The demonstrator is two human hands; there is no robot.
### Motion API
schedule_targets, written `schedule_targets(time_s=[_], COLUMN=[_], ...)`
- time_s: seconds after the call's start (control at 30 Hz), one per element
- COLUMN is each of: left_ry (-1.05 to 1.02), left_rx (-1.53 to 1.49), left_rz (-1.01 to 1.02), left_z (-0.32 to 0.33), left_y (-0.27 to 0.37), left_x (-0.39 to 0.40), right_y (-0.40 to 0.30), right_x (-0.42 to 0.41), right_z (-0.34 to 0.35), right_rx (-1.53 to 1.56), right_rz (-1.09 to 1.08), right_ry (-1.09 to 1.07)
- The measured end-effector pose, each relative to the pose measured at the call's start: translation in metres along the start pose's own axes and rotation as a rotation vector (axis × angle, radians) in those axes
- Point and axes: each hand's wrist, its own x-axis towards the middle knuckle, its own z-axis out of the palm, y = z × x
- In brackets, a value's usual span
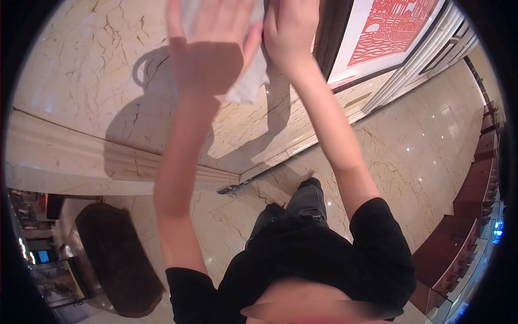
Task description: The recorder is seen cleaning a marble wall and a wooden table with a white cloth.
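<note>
My left hand [210,52] is raised at the top of the view, with its back towards me. Its palm rests over a white cloth [245,87], whose loose lower end hangs below the thumb. Both lie against or just in front of a veined marble wall [97,52]. Beside it, my right hand [292,38] is at the dark edge of a framed red and white print [384,36]. Its fingertips run out of the top of the view, so its grip is hidden. Shadows of my arms fall across the marble.
A stone ledge moulding [81,139] runs low along the wall to a corner near my feet. A dark oblong mat [119,259] lies at lower left. Reddish-brown cabinets [437,239] with glass tops curve along the right, across a polished marble floor [396,162].
</note>
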Motion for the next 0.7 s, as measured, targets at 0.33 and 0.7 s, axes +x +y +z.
schedule_targets(time_s=[0.33, 0.7], left_ry=[0.146, -0.380], left_rx=[-0.272, -0.912], left_rz=[0.163, -0.636], left_z=[0.083, 0.046], left_y=[0.092, 0.159], left_x=[-0.171, -0.263], right_y=[0.008, -0.024], right_x=[-0.204, -0.269], right_z=[-0.046, -0.111], right_rx=[0.027, 0.436], right_rz=[0.311, 0.647], right_ry=[-0.095, -0.660])
